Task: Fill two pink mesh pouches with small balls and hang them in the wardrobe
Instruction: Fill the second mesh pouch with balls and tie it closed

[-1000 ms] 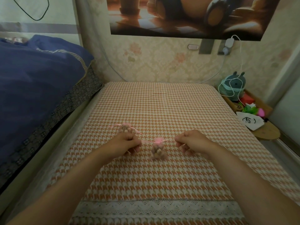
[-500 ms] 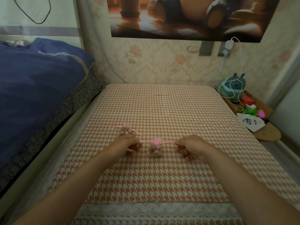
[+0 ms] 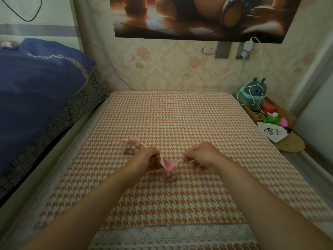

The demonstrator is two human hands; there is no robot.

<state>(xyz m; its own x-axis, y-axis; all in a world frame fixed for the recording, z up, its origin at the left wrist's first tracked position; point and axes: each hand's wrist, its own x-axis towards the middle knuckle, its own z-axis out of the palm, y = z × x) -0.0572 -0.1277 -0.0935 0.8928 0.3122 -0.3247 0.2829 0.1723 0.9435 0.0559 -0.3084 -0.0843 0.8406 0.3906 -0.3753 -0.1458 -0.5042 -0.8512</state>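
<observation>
Two pouches lie on the bed cover (image 3: 180,123) — one (image 3: 131,147) farther and to the left, the other (image 3: 169,173) nearer, between the left hand (image 3: 146,159) and the right hand (image 3: 202,156). A quilt (image 3: 36,87) lies left of the cover. At the far right a plush toy (image 3: 255,94) sits behind a small bag (image 3: 272,132) — both beside the cover's edge.
</observation>
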